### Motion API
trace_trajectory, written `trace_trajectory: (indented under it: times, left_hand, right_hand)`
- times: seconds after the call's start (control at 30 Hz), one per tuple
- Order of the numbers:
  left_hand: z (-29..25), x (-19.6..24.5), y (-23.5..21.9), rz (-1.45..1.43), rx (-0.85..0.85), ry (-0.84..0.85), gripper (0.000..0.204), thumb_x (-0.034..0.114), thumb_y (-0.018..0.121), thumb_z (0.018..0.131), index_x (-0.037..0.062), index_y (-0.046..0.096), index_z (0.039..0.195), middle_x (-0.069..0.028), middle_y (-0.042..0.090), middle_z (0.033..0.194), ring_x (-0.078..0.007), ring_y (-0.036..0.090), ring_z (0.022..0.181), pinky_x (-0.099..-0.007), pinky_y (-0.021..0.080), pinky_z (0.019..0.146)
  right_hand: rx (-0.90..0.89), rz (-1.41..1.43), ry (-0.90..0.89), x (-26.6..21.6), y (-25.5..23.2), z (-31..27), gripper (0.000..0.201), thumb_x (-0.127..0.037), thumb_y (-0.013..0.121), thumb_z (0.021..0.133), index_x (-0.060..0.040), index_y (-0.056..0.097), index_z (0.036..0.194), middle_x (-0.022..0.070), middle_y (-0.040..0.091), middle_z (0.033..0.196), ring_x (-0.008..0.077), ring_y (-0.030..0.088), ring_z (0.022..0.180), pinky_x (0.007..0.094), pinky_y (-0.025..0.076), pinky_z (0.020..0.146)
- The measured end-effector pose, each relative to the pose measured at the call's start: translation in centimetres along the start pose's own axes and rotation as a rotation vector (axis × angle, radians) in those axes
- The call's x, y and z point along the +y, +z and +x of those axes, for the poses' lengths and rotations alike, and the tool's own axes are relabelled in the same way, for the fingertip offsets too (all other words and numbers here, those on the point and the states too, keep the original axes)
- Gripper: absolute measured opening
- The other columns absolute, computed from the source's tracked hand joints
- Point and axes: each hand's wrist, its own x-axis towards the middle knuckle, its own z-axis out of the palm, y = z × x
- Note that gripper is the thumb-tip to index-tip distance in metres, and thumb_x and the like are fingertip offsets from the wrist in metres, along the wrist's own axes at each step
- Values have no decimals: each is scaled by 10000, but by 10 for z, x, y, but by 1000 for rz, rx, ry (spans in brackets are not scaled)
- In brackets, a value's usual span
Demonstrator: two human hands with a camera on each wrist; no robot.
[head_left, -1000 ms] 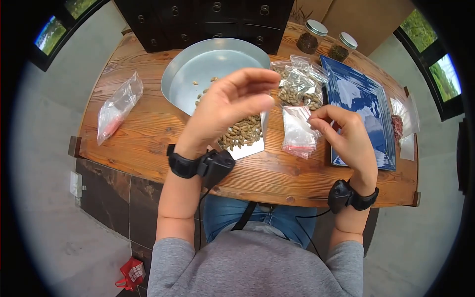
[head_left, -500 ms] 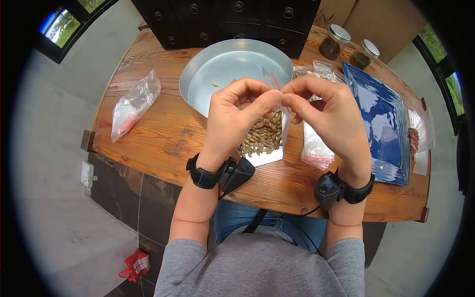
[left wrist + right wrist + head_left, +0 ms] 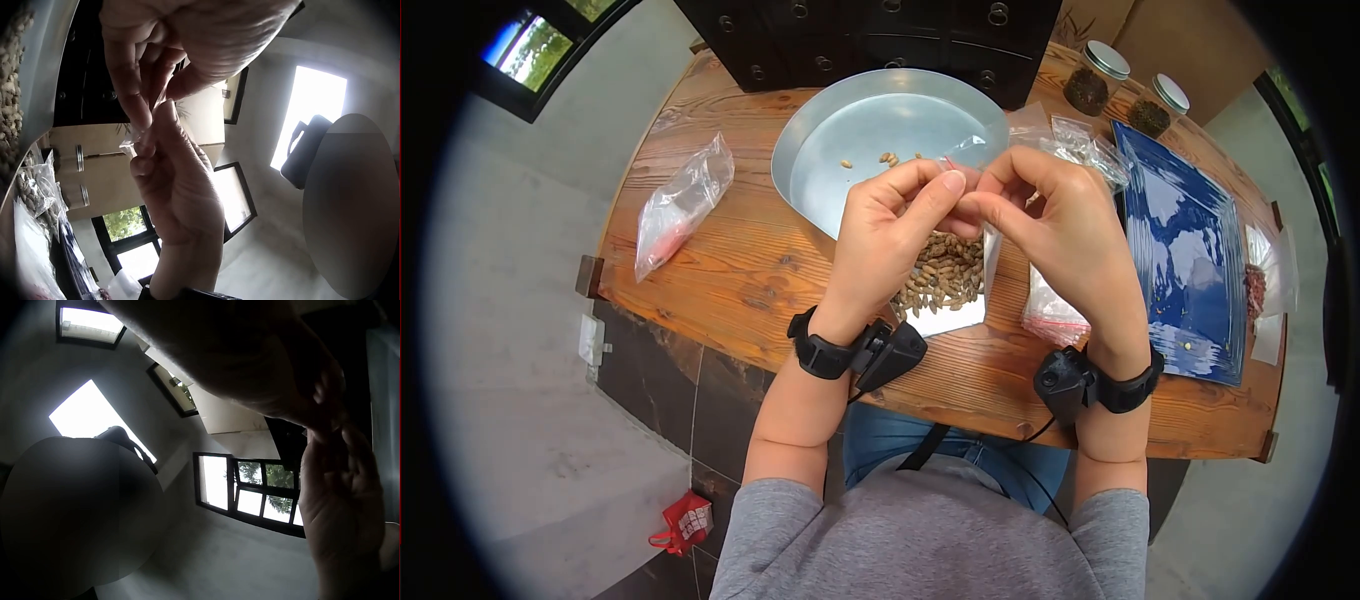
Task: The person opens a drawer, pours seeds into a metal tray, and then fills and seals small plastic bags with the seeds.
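Note:
Both hands meet above the pods, pinching a small clear zip bag (image 3: 972, 145) between fingers and thumbs. My left hand (image 3: 885, 235) holds it from the left and my right hand (image 3: 1075, 235) from the right. The left wrist view shows both sets of fingertips close together on the thin plastic (image 3: 128, 145). Fingers hide most of the bag. Below them, brown oval pods (image 3: 945, 275) are heaped on a white tray (image 3: 948, 320). A stack of flat zip bags (image 3: 1055, 305) with red seal strips lies under my right hand, partly covered.
Behind the hands stands a round metal pan (image 3: 880, 110) holding a few pods. Pod-filled bags (image 3: 1090, 145), a blue tray (image 3: 1185, 230) and two lidded jars (image 3: 1097, 80) are at right. A crumpled plastic bag (image 3: 685, 210) lies left; a dark drawer cabinet (image 3: 860, 40) stands behind.
A second ago the hands were apart, the right one at the flat bag stack. They have come together over the pods with a small bag between their fingertips. The head view has shifted slightly.

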Motion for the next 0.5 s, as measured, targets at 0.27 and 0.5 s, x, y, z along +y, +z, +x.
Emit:
trace_trajectory:
  times: [0.27,0.5]
  left_hand:
    - [3,-5,-4,23,-31,-33,211,149,494,896,-43,570,938,-91,621,788,-121,608,688,-224,513,642]
    - [3,-8,-1,25,-44,-72,247,189,485,904,-31,582,960,-66,605,809,-104,591,687,-202,496,654]
  right_hand:
    - [-33,14,11,8,-2,1,125,-113,605,768,6,621,801,59,614,660,117,577,610,232,450,544]
    - [-10,-20,9,8,3,3,122,-108,610,710,14,607,707,136,588,598,229,598,553,296,471,540]
